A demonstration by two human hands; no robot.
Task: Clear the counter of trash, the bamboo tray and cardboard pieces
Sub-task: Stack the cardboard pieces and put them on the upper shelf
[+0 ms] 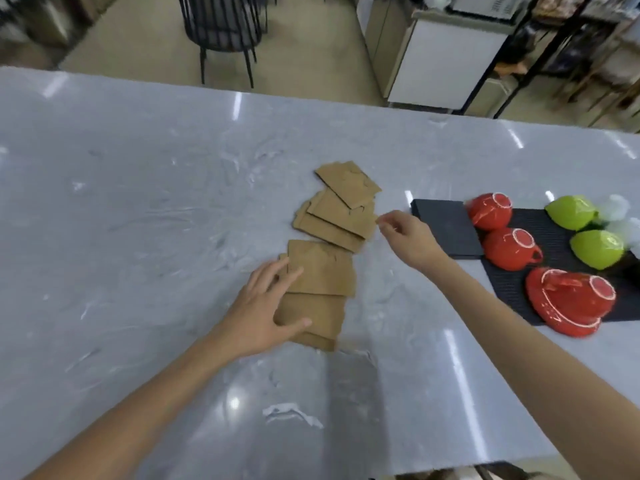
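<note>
Several brown cardboard pieces (332, 237) lie in an overlapping row down the middle of the grey marble counter (138, 202). My left hand (266, 313) rests flat with spread fingers on the left edge of the nearest pieces (318, 271). My right hand (405, 237) hovers just right of the middle pieces, fingers loosely curled, its fingertips close to the cardboard edge and holding nothing. No bamboo tray shows in this view.
A black mat (446, 230) at the right carries upturned red cups (491, 211), a red cup on a saucer (571, 301) and green cups (571, 213). Beyond the counter's far edge stand a black chair (221, 32) and a white cabinet (443, 60).
</note>
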